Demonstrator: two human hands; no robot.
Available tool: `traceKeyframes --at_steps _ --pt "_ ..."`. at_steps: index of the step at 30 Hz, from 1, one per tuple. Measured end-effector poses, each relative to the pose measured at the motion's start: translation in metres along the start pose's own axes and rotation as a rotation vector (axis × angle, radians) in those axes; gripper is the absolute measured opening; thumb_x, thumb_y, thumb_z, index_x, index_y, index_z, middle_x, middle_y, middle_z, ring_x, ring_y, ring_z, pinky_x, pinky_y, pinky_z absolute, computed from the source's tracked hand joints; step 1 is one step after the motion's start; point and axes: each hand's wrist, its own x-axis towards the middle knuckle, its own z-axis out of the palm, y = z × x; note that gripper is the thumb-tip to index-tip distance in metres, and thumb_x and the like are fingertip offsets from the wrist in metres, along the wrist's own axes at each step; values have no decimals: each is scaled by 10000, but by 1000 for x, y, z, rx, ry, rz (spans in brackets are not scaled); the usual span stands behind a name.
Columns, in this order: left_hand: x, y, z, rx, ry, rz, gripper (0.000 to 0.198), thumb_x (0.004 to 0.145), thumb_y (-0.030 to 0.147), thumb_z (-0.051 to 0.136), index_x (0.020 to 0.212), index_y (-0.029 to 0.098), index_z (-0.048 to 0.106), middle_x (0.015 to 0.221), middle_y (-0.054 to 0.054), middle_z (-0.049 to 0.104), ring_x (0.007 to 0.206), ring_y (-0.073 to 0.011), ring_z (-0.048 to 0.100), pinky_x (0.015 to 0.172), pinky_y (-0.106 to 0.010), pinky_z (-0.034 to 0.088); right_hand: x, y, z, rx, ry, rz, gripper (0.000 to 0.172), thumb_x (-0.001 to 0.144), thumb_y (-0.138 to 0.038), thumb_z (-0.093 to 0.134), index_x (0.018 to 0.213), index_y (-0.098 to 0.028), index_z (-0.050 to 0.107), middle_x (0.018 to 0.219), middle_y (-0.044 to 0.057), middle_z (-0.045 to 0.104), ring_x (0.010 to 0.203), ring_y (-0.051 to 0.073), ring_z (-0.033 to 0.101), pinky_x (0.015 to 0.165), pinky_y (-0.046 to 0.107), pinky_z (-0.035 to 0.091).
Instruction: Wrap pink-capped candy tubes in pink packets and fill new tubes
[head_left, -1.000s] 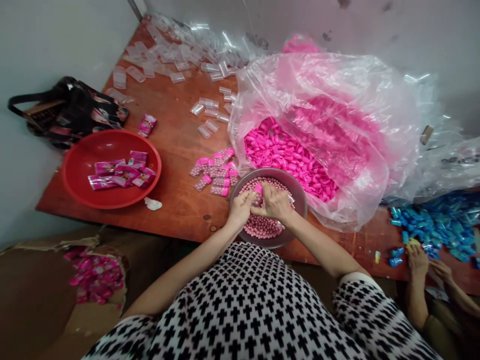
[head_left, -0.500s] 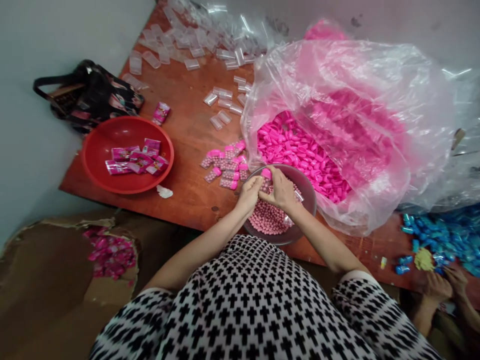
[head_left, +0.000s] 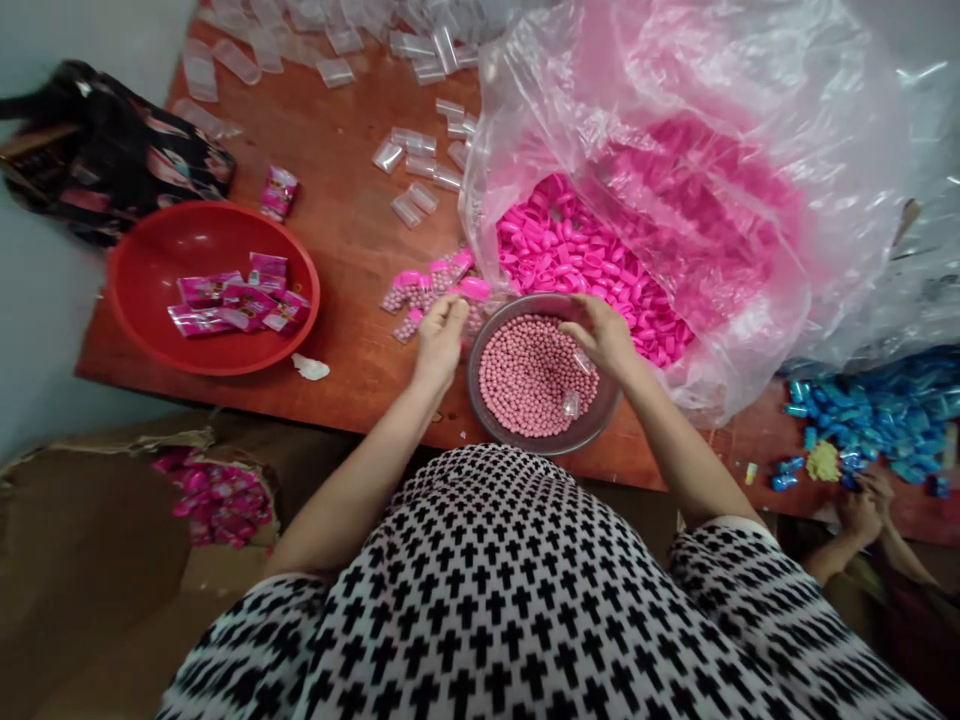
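Note:
My left hand point(head_left: 441, 345) is closed, thumb against fingers, at the left of a grey bowl point(head_left: 480, 412). A small clear bottle with a bright pink cap point(head_left: 474, 288) is at its fingertips, partly blurred; its body is mostly hidden. The bowl holds many small round pink balls point(head_left: 525, 375) and a clear tube point(head_left: 571, 404) lying on them. Over the bowl's right rim, my right hand point(head_left: 606, 340) is open, thumb and fingers apart. Pink-capped bottles filled with balls point(head_left: 409, 290) lie in a heap just beyond my left hand.
A plastic bag point(head_left: 810, 330) of pink caps point(head_left: 562, 250) stands behind the bowl. Clear tubes point(head_left: 412, 142) lie farther back. At left are a red bowl point(head_left: 142, 350) with pink packets point(head_left: 244, 305) and a dark bag point(head_left: 150, 160). Another person's hands point(head_left: 862, 510) are near blue packets point(head_left: 892, 420).
My hands have parted. The left moved left from above the bowl towards the filled bottles with the capped bottle; the right let go and opened at the bowl's right side. The view shifted.

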Motion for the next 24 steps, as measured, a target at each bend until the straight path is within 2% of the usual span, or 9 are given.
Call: traceKeyframes --at_steps 2,5,7,12,14,16,20,22,24 --pt "11 -3 -15 165 35 117 290 802 388 646 1013 189 646 1065 -45 694 1001 -157 631 928 -302 485 -11 19 -6 -155 -102 148 352 917 -316 448 1167 -114 594 1087 163 685 989 274 647 860 382 488" --pt "9 -7 -21 337 21 232 371 811 312 632 1145 150 631 1225 -75 647 1165 -192 572 1056 -345 396 -30 29 4 -378 -321 268 290 927 -235 404 1056 -109 631 978 177 702 937 278 669 795 355 485" --pt "-6 -8 -13 366 -33 243 371 830 299 598 1170 155 625 1216 -79 654 1149 -192 587 1049 -350 409 -39 27 19 -439 -373 300 286 924 -227 411 1081 -82 600 998 206 682 918 285 676 757 352 487" --pt "-49 -18 20 378 -270 165 336 849 290 557 1158 182 634 1158 -87 683 1071 -189 636 977 -354 473 -45 28 47 -435 -347 309 303 881 -269 508 1118 -88 559 1131 229 617 900 279 675 728 359 492" --pt "-60 -28 32 431 -360 96 326 836 266 570 1145 189 642 1137 -86 692 1036 -191 651 944 -357 493 -44 30 50 -262 -311 323 292 839 -358 578 1014 -125 599 1055 168 654 878 257 666 731 352 497" --pt "-68 -39 43 445 -416 7 347 808 240 600 1148 181 637 1089 -89 707 973 -196 673 893 -357 519 -44 28 52 121 -236 386 341 800 -470 602 914 -148 610 874 86 679 784 214 656 695 329 510" --pt "-77 -56 58 299 -379 -64 387 812 285 603 1187 191 609 1079 -80 708 903 -197 688 801 -343 552 -54 8 62 913 -141 434 469 754 -618 561 873 -169 620 745 17 658 657 155 626 632 299 531" --pt "-77 -56 58 222 -331 -67 344 835 327 569 1141 184 637 1079 -77 708 888 -195 688 766 -333 559 -60 0 65 945 -131 360 478 783 -621 525 896 -174 649 795 26 678 728 169 637 684 315 536" --pt "-74 -50 54 233 -320 -70 303 831 326 567 1066 167 676 1023 -74 724 851 -194 688 753 -327 556 -64 -2 64 751 -85 217 460 822 -574 518 1011 -178 658 934 56 700 874 202 638 799 359 520"
